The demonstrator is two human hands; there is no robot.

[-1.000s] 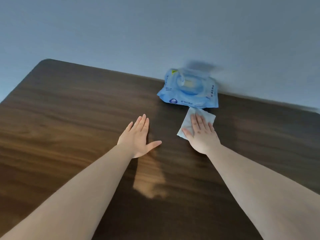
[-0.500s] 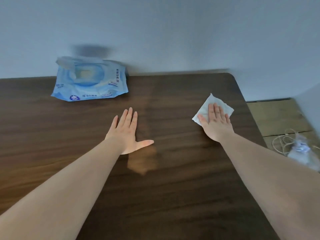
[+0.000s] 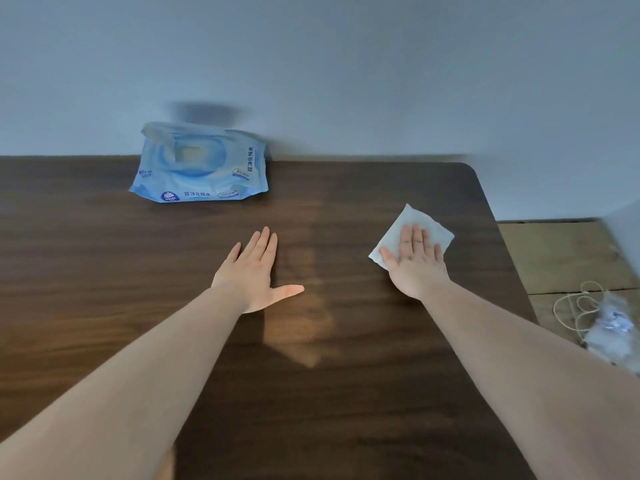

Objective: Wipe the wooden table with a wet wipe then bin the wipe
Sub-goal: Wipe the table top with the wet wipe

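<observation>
A dark wooden table (image 3: pixel 104 271) fills most of the head view. My right hand (image 3: pixel 415 263) lies flat, fingers together, pressing a white wet wipe (image 3: pixel 403 225) against the tabletop near the table's far right corner. The wipe's far half sticks out beyond my fingertips. My left hand (image 3: pixel 252 271) rests palm down on the bare wood near the middle, thumb spread out to the right, holding nothing. No bin is in view.
A blue wet-wipe pack (image 3: pixel 201 168) with its flap raised lies at the back against the grey wall. Off the table's right edge, on a wooden floor (image 3: pixel 561 254), lie a clear plastic bag and a looped cord (image 3: pixel 606 327).
My right hand has slid the wipe from just in front of the pack to the table's right side. The view swung right; my left hand stayed flat on the wood.
</observation>
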